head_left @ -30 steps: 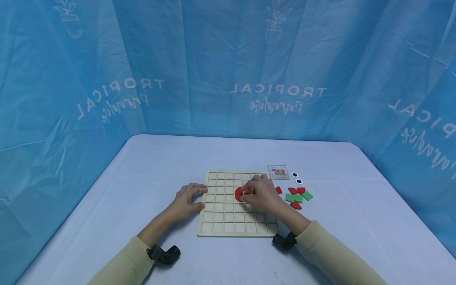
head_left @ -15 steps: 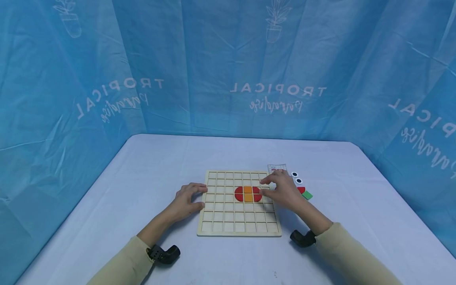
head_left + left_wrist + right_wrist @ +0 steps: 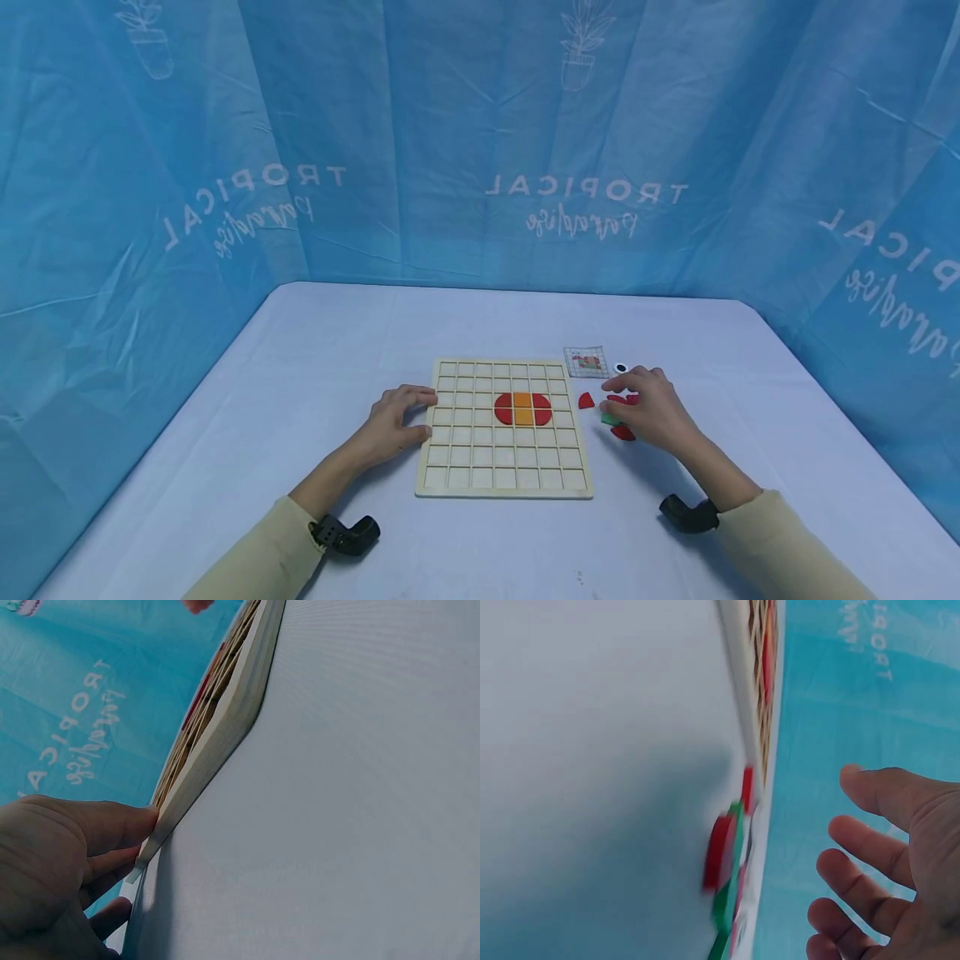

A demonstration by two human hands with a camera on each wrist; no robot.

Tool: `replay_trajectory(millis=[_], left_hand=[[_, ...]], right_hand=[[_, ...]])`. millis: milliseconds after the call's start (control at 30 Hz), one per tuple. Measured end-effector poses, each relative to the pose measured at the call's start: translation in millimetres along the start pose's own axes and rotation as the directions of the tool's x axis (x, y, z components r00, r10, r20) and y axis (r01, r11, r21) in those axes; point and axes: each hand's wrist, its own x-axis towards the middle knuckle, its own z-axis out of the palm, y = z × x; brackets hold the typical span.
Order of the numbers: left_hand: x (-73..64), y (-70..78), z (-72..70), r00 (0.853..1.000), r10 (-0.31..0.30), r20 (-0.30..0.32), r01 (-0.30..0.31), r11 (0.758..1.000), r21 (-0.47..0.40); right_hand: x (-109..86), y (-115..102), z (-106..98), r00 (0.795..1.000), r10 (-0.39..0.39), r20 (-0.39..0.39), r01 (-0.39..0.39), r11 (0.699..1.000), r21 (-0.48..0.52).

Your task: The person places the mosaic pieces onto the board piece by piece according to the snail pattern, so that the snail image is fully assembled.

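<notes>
A pale wooden grid board (image 3: 465, 458) lies on the table, with red rounded pieces (image 3: 503, 408) and orange pieces (image 3: 522, 408) set in its middle cells. My left hand (image 3: 388, 425) rests at the board's left edge, thumb and fingers spread apart. In the left wrist view the thumb (image 3: 124, 825) touches the wooden rim. My right hand (image 3: 654, 408) hovers over the loose pieces right of the board, its fingers parted and holding nothing. Partly under it in view are a green piece (image 3: 610, 419) and a red piece (image 3: 623, 433). Another red piece (image 3: 587, 401) lies nearer the board.
A small picture card (image 3: 587, 362) lies beyond the board's top right corner. Beside it is a white disc with a black centre (image 3: 620, 367). The white table (image 3: 360, 333) is enclosed by a blue printed curtain (image 3: 450, 125).
My right hand has let go of the orange piece, lifted off the board and moved right over the loose pieces. The left hand has stayed at the board's edge.
</notes>
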Motion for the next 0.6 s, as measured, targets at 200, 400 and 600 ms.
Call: replay_trajectory(millis=[200, 400, 600], left_hand=[[0.1, -0.7, 0.1, 1.000, -0.001, 0.001, 0.001, 1.000, 0.004], [0.6, -0.1, 0.2, 1.000, -0.015, 0.007, 0.015, 1.000, -0.004], [-0.4, 0.2, 0.3, 1.000, -0.017, 0.009, 0.017, 1.000, -0.007]], right_hand=[[-9.0, 22.5, -8.2, 0.999, 0.033, -0.004, -0.033, 0.999, -0.006], [-13.5, 45.4, -15.2, 0.997, 0.075, 0.028, -0.074, 0.997, -0.031], [-12.8, 61.5, -18.0, 0.993, 0.108, 0.050, -0.106, 0.993, -0.040]])
